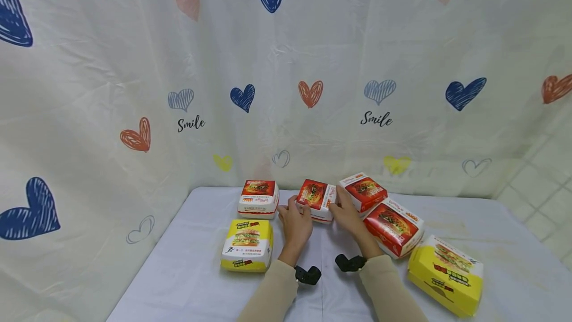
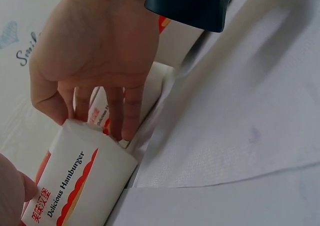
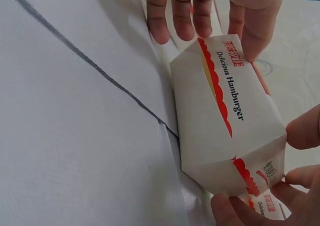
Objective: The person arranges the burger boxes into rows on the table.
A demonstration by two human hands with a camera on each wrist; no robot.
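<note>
A small red-and-white hamburger box (image 1: 316,198) stands at the back middle of the table, between the two hands. Its white side, printed "Delicious Hamburger", shows in the left wrist view and the right wrist view. The left hand (image 1: 297,226) grips the left end, with its thumb on the top edge and its fingers bent round the end. At the right end, the right hand (image 1: 348,214) holds the box with thumb on the upper corner and fingers down along the side. Close behind the right hand sits another red-and-white box (image 1: 364,192).
Left of the hands, a red-and-white box (image 1: 258,200) stands behind a yellow-and-white burger box (image 1: 247,246). Beside the right forearm lie a larger red box (image 1: 395,226) and a yellow box (image 1: 447,275). A heart-printed curtain (image 1: 277,128) hangs behind the white-covered table (image 1: 187,272).
</note>
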